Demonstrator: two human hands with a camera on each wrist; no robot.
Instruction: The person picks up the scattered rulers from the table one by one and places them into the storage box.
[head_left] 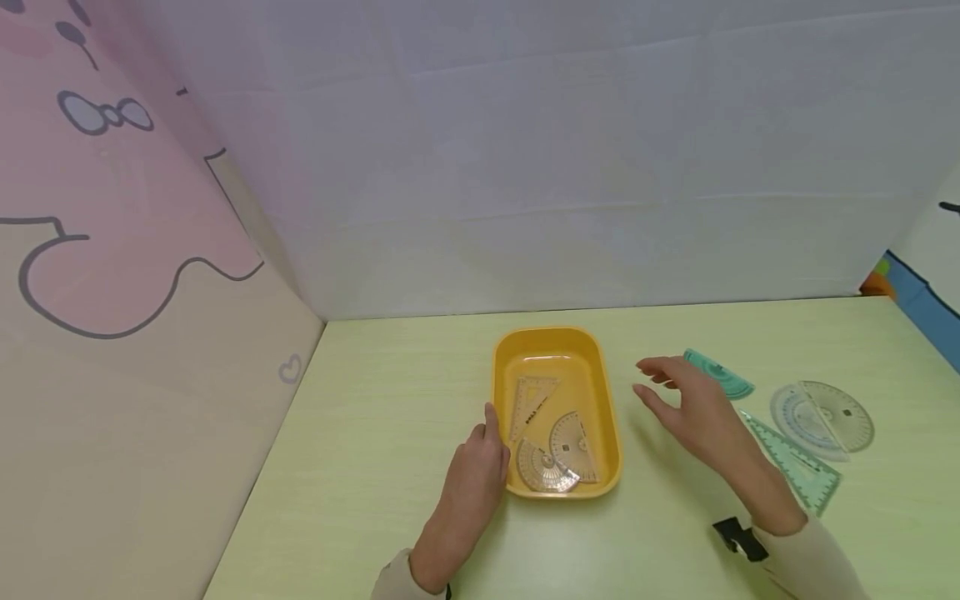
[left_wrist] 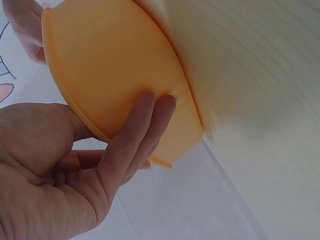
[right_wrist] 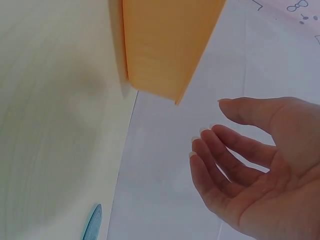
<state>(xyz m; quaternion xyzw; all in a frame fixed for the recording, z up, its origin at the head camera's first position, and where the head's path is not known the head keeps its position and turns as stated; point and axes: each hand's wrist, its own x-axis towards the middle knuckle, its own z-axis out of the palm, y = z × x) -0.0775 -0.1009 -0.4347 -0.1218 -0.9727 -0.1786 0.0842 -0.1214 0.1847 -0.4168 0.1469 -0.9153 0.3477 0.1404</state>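
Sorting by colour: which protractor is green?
The protractor beside the right hand; the pair in the yellow tray and overlapping pair farther right look clear.

We see a yellow tray (head_left: 581, 387) flat on the table (head_left: 375, 417) — inside, a clear triangle (head_left: 519, 408) near two clear protractors (head_left: 576, 450); off to its right, a green protractor (head_left: 718, 375), a green triangle (head_left: 780, 442) and an overlapping pair of see-through protractors (head_left: 843, 417).

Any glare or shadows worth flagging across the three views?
Head: thin glare streak inside the tray's far end, soft shadow on the table near the right hand; left wrist: diffuse shadow on the table; right wrist: soft-edged shadow there too.
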